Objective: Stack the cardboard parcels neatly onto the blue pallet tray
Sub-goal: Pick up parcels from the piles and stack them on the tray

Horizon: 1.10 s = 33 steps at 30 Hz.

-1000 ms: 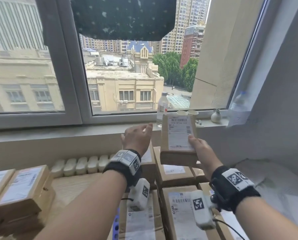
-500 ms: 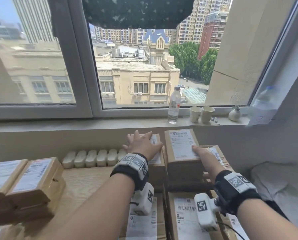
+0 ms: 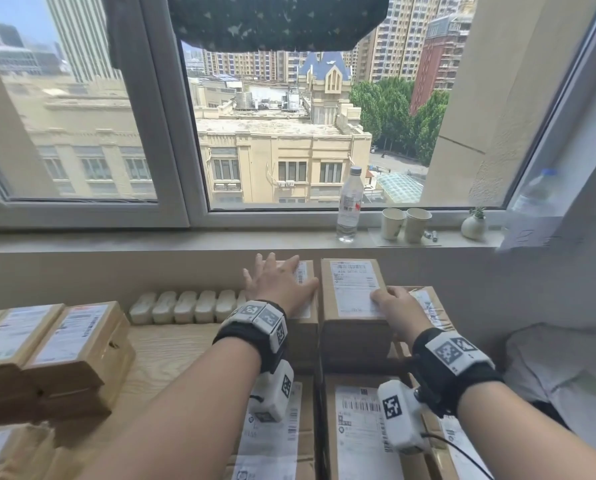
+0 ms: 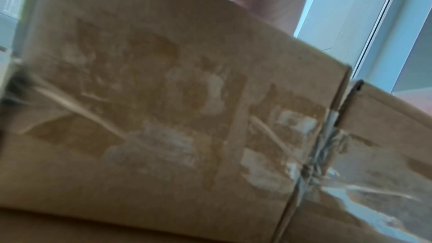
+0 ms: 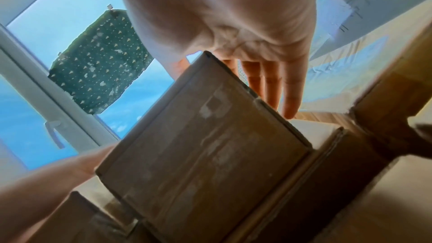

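Observation:
A labelled cardboard parcel [image 3: 352,282] lies on top of the back row of stacked parcels, under the window sill. My right hand [image 3: 393,304] rests on its near right corner. The thumb lies on the label and the straight fingers [image 5: 268,84] run down its right side. My left hand [image 3: 279,284] lies flat, fingers spread, on the neighbouring parcel [image 3: 305,271] to the left. The left wrist view is filled by that parcel's taped side [image 4: 163,117]. Lower parcels [image 3: 355,427] sit in front. The blue tray is hidden under the parcels.
More labelled parcels [image 3: 71,341] are piled at the left on a wooden top [image 3: 171,351]. A white ribbed unit [image 3: 185,306] runs along the wall. On the sill stand a water bottle [image 3: 350,206], two paper cups [image 3: 405,225] and a small vase [image 3: 474,226]. White bedding [image 3: 559,368] lies at right.
My right hand brought the parcel down from in front of the window and set it on the back stack. My left hand dropped flat onto the parcel beside it.

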{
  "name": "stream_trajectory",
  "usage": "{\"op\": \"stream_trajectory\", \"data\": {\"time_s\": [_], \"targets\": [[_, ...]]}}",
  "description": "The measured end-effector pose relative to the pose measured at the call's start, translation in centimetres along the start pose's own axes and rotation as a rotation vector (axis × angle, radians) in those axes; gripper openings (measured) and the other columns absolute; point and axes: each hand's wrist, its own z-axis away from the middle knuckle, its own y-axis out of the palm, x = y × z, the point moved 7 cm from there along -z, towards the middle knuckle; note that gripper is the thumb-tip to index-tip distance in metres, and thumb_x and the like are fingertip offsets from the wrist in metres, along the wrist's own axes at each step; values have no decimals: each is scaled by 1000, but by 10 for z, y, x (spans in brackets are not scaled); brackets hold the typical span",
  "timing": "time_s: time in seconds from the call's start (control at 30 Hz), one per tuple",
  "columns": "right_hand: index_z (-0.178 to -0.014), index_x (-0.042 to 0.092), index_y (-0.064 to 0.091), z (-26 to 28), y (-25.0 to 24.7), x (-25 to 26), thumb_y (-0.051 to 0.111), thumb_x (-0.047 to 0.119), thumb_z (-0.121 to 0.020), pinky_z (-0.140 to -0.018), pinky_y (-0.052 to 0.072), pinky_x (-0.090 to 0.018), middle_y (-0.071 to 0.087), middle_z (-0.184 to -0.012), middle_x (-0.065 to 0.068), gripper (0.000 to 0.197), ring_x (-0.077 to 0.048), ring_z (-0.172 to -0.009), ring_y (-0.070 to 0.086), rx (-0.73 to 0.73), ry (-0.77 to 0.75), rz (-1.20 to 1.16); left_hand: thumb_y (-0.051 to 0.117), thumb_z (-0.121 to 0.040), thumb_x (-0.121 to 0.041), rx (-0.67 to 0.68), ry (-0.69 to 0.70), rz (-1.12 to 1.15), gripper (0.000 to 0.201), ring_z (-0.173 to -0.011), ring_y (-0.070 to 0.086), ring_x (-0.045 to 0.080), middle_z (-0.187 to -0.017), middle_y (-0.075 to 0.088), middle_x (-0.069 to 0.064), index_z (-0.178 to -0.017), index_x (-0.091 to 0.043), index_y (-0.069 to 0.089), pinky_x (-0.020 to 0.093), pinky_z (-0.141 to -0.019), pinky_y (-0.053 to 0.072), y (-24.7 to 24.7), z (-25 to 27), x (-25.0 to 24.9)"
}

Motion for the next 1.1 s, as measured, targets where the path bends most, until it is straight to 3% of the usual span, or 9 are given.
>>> {"op": "stream_trajectory", "data": {"time_s": [0.07,0.13,0.23,0.33,0.73,0.9,1.1], "targets": [[-141,16,41,1,-4,6,49,35,-93,-100,42,-38,57,-126,-6,52,-27,-115,54,-32,-48,179,41,-88,-69,-6,3,12,70,-152,0,25,-164,12,4,-151,-41,27,54,-121,0,-2,3,-1],[-146,19,34,5,-6,20,50,38,-92,-103,39,-40,49,-138,-9,59,-29,-125,47,-80,-158,379,39,-91,-66,-4,6,29,67,-152,0,24,-164,12,3,-151,-39,27,53,-121,0,-4,5,-2],[-146,23,33,17,-1,47,49,41,-93,-106,36,-42,44,-143,-5,58,-25,-132,39,-121,-360,637,38,-95,-58,-25,21,36,61,-152,3,24,-164,13,3,-151,-37,29,52,-121,2,-10,13,-7],[-143,22,39,32,10,69,47,40,-95,-107,36,-42,45,-144,-2,52,-23,-134,37,-123,-515,751,39,-98,-51,-47,39,19,56,-151,7,23,-163,16,1,-151,-37,29,50,-121,6,-16,23,-10],[-128,18,57,103,84,86,48,25,-96,-102,38,-33,58,-129,-1,34,-19,-124,46,43,-866,528,46,-95,-36,-241,-42,76,42,-133,39,24,-140,48,2,-135,-25,52,43,-113,31,-35,99,57],[-122,17,60,136,126,90,45,25,-95,-96,43,-35,62,-120,-3,31,-20,-114,52,134,-917,543,45,-97,-36,-250,-107,33,42,-135,36,25,-146,43,5,-138,-24,50,43,-113,30,-46,132,98],[-118,17,61,179,191,91,42,22,-94,-91,43,-34,61,-119,-3,30,-23,-113,53,207,-923,580,47,-96,-36,-265,-197,56,39,-133,39,27,-142,44,5,-133,-24,54,40,-111,33,-59,173,168]]}}
